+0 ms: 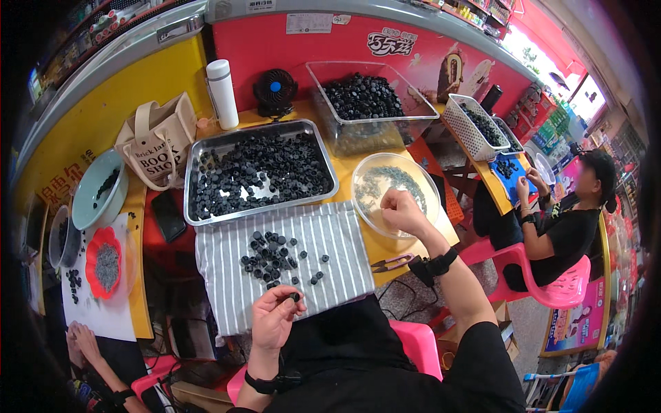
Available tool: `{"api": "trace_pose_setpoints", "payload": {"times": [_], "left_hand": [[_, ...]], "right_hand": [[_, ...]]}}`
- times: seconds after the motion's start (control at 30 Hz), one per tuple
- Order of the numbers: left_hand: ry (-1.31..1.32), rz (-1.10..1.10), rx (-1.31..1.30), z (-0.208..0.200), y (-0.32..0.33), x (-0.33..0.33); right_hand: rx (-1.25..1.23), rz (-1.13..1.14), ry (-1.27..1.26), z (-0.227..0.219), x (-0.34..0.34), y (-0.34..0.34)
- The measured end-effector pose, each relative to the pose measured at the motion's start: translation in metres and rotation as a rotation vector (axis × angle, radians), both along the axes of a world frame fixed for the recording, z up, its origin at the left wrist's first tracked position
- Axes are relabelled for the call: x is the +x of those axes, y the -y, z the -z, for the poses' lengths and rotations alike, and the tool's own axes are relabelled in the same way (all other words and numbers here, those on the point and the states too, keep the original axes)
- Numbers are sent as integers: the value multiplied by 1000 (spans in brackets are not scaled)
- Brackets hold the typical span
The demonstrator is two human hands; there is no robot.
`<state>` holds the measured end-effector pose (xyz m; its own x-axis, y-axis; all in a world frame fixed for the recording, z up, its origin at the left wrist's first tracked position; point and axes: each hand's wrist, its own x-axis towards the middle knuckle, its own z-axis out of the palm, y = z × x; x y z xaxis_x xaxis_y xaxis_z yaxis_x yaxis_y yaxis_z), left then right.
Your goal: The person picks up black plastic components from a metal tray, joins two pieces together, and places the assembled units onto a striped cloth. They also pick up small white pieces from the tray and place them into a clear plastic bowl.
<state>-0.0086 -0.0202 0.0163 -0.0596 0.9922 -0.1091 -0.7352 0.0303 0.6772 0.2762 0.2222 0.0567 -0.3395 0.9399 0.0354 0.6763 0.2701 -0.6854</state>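
Observation:
My left hand (274, 318) pinches a small round black cap (295, 297) between thumb and fingers, just off the near edge of the striped grey cloth (337, 241). A loose pile of similar black caps (270, 256) lies on that cloth. Over the round clear bowl (358, 196) at the right is my right hand (404, 210), its fingers drawn together; whether they hold anything is hidden. Many tiny greyish-green pieces (372, 186) are spread in the bowl. Behind the cloth stands a metal tray (261, 213) heaped with black caps.
A large clear bin (372, 126) of black caps, a small fan (275, 91), a white bottle (222, 95) and a canvas bag (160, 134) stand at the back. Scissors (392, 263) lie by the bowl. Co-workers sit at the right (564, 227) and lower left (86, 344).

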Motion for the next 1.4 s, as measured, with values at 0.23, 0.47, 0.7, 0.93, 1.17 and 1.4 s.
{"api": "trace_pose_setpoints", "payload": {"times": [0.23, 0.47, 0.7, 0.93, 1.17, 1.4], "left_hand": [[-2, -9, -15, -1, -1, 1], [-3, -9, -7, 0, 0, 0], [16, -12, -6, 3, 2, 1], [18, -15, -12, 1, 3, 1], [9, 2, 7, 6, 2, -2], [20, 17, 9, 5, 3, -2]], "right_hand": [[-93, 2, -141, 6, 12, -1], [-542, 20, -592, -6, 9, -5], [-389, 117, -172, 1, 4, -15], [-385, 169, -540, -16, 2, 2], [-398, -155, -525, -29, -43, 68], [-347, -222, -426, 14, -84, 87]]}}
